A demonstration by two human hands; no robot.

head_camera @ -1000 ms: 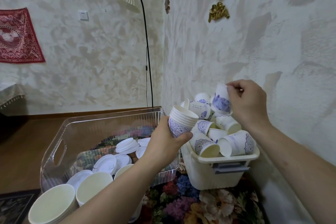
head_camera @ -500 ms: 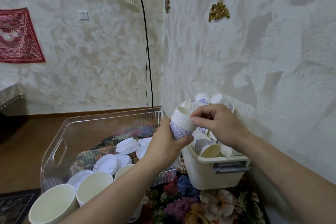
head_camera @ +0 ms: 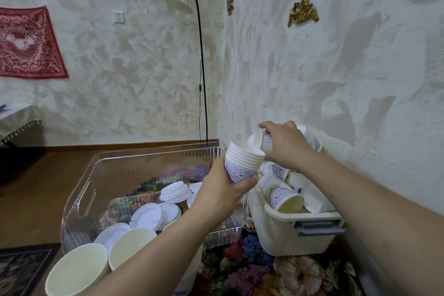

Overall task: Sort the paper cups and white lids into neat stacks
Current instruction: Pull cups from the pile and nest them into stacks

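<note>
The left hand (head_camera: 222, 190) is wrapped around a nested stack of patterned paper cups (head_camera: 242, 163), held upright with its open mouth tilted slightly toward the cream basket (head_camera: 295, 230). The right hand (head_camera: 286, 145) pinches a single paper cup (head_camera: 260, 143) by its wall; that cup lies on its side, mouth facing the clear bin (head_camera: 149, 175), just above and touching the rim of the stack.

More loose cups (head_camera: 286, 196) lie jumbled in the cream basket, beside and below the stack. The white lids (head_camera: 153, 214) lie scattered in the clear bin, on the far side of the stack from the basket, and two wide plain cups (head_camera: 77, 271) stand at the bin's near edge.

The step in hand looks like adding one more cup to the stack. The single cup's base does not yet point into the stack's mouth, so the next move calls for turning it upright, lining it over the opening and pressing it down until it seats. Many cups remain in the basket and the lids look unsorted, so the task seems early.
</note>
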